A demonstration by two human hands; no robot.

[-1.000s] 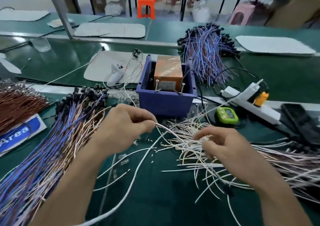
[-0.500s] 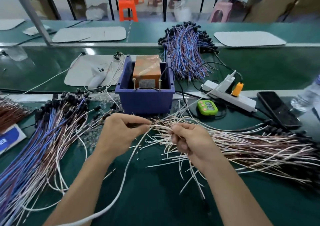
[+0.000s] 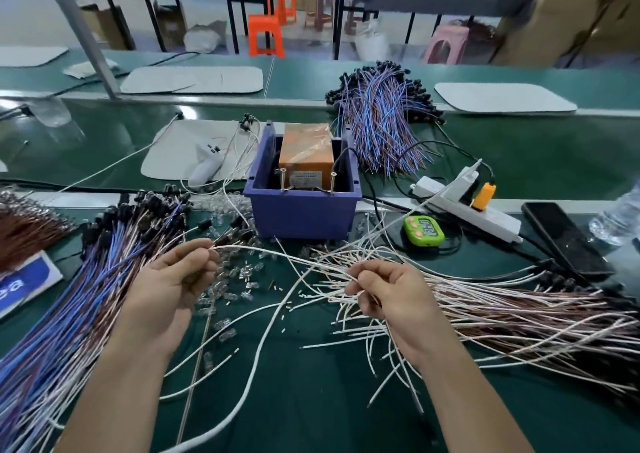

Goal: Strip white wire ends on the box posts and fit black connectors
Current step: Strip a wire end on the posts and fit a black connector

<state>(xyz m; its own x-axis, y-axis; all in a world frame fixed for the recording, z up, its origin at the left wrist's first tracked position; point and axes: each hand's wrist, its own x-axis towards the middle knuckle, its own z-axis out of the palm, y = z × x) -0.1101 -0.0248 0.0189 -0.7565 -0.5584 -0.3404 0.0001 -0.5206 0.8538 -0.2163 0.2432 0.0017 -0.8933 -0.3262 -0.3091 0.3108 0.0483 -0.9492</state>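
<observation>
By box (image 3: 301, 217) | L grip (image 3: 169, 286) pinches white wire (image 3: 277, 253) | R grip (image 3: 391, 296) holds wires (image 3: 519, 307)

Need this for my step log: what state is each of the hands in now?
Left hand: closed, pinching one white wire.
Right hand: closed, pinching white wires from the loose pile.

**Materials and finish**

Box (image 3: 301, 215): blue moulded plastic, matt. Posts (image 3: 283, 179): bare bright metal. Orange block (image 3: 306, 147) inside the box: wrapped in glossy, wrinkled film. White wires (image 3: 263, 334): smooth plastic insulation. Bench (image 3: 311, 400): dark green matt covering. Belt (image 3: 114, 133) behind: glossy, reflective. Timer (image 3: 423, 230): shiny green plastic.
</observation>
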